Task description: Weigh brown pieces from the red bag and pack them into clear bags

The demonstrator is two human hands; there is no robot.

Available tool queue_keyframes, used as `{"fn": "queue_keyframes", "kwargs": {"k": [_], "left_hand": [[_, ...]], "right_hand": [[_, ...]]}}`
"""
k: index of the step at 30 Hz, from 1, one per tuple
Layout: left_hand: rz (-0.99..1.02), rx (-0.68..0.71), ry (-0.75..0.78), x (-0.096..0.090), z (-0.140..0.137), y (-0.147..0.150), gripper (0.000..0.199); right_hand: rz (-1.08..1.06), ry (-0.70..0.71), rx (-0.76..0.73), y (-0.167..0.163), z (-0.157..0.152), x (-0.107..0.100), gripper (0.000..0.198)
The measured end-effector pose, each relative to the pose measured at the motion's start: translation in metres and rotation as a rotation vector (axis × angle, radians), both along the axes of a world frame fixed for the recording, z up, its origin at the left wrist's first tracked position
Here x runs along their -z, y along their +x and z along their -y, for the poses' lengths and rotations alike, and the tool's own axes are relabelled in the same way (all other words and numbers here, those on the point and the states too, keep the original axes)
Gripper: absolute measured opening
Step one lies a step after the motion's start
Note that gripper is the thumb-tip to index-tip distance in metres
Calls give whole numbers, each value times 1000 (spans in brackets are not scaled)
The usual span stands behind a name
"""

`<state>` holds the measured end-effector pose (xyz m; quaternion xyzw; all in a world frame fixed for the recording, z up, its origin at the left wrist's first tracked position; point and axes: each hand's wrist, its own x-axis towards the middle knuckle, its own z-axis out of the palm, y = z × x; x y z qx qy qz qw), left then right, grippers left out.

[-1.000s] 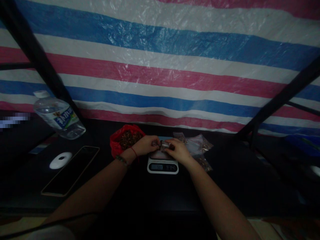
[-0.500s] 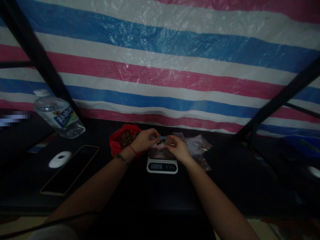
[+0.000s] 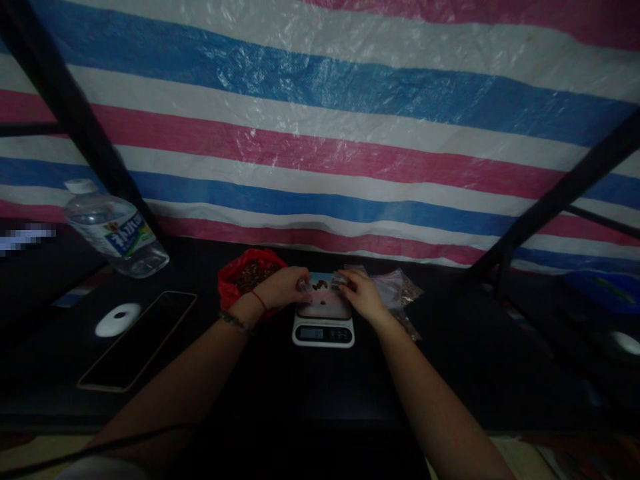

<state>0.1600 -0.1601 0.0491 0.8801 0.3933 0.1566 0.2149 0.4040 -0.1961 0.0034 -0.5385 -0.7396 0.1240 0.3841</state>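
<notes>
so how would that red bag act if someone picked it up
The red bag would probably sag, since its thin-looking walls are crumpled. Its loose brown pieces might spill, as the top gapes open.

The head camera looks forward, down onto the tabletop (image 3: 465,333).

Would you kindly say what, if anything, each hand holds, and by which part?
The right hand pinches clear plastic by its right end; the left hand also holds some, exact place unclear.

Scale digits (image 3: 319,333) too small, striped sheet (image 3: 320,157) cut off
</notes>
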Motion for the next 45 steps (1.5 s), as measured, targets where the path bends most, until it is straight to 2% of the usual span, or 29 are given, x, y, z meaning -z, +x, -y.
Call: {"fn": "queue_keyframes", "kwargs": {"k": [5,8,11,14,23,29,34,38,41,45], "left_hand": [[113,53,-95,6,-1,6,26],[176,44,-94,4,-1,4,30],[96,21,-64,2,-1,0,33],[20,40,-70,4,-1,0,27],[25,-50,-54,7,-6,20,15],[60,-74,-28,11,-6,22,8],[191,-107,-5,19,-10,19,10],[404,-69,-57,22,-11,21,14],[578,-8,-128,19,-8,24,19],[700,-33,-151,11,-7,19,23]], "right_hand": [[57,8,-43,-5,1,-1,39],[73,14,-53,-7,1,-1,39],[85,22,-50,-7,1,-1,39],[89,27,-43,-6,0,0,39],[142,27,-93,-15,-4,-1,39],[132,-7,-104,-25,0,-5,38],[42,-37,-83,-29,4,-7,36],[-109,-55,-44,-31,4,-4,35],[-213,-56,-38,-31,1,-1,38],[-326,-54,-52,-30,-2,4,39]]}}
